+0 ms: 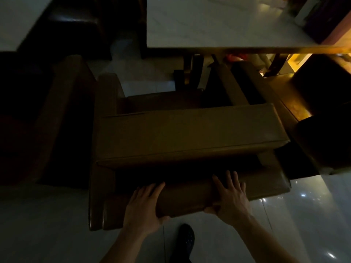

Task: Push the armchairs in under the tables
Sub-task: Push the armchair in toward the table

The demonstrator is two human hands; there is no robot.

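Lighting: the scene is showing very dim, with detail in the shadows lost.
Left table [13, 21]: a pale top is showing at the upper left corner, with dark seating beside it.
Left armchair [62, 114]: a brown armchair is standing beside the middle one, largely in shadow.
Left hand [145, 206]: it is lying flat on the rear top edge of the middle armchair's backrest, fingers spread forward and thumb curling under the near edge; it is pressing, not clenching.
Middle armchair [190, 133]: the brown upholstered chair is standing with its back toward the person and its seat facing the right table; its front is lying near the table's near edge, not yet tucked under it.
Shoe [187, 239]: a dark shoe is standing on the floor just behind the chair.
Right hand [230, 198]: it is resting palm down on the same backrest edge, fingers splayed, thumb wrapping underneath.
Right table [218, 25]: the pale rectangular top is sitting beyond the chair, dark legs showing beneath.
Floor [303, 224]: glossy pale tiles are reflecting light spots.
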